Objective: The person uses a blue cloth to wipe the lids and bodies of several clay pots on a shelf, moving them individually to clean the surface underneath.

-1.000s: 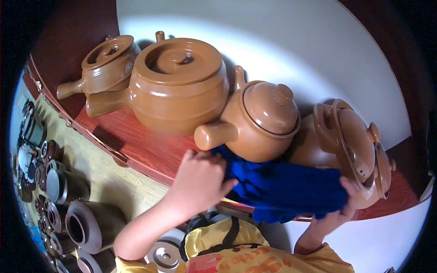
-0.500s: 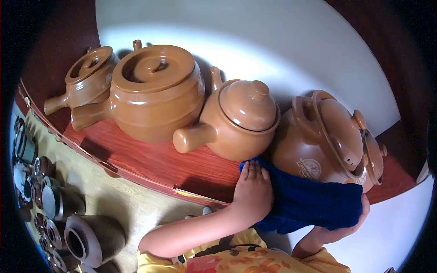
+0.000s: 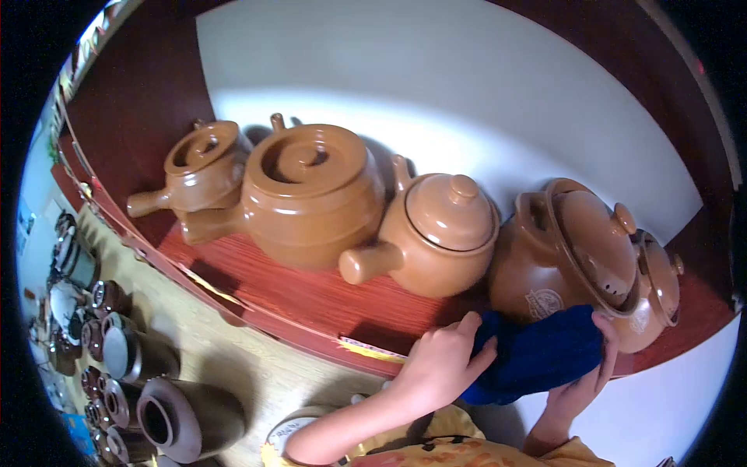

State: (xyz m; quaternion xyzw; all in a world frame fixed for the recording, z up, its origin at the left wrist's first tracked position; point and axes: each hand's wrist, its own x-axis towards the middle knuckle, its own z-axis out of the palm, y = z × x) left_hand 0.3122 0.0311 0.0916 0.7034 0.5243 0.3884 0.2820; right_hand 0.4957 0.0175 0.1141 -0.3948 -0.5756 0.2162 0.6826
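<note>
We see the blue cloth [image 3: 537,354] stretched between the two hands, at the front edge of the red wooden shelf [image 3: 311,300] and in front of the large lidded pot [image 3: 517,268] with the pale round stamp; its upper edge overlaps the lower part of that pot in our view, though we cannot tell whether the two touch. We find the left hand [image 3: 442,362] closed on the cloth's left end, its fingers bent over the top and its thumb set a little apart from them; the right hand [image 3: 597,370] has hold of the other end, its fingers curled up along the edge, and part of it is hidden behind the fabric.

Along the shelf we see more brown pots, all with their lids on; just left of the stamped pot stands a round pot [image 3: 443,265] with a domed lid and a stubby side handle; next to it comes a wide pot [image 3: 315,229] with a sunken lid, and beyond that a smaller pot [image 3: 206,187] of similar shape; at the far right a further pot [image 3: 660,288] stands partly hidden. Below, on the pale floor [image 3: 268,377], we see dark jars, the nearest jar [image 3: 206,420] tipped toward us in this view.
</note>
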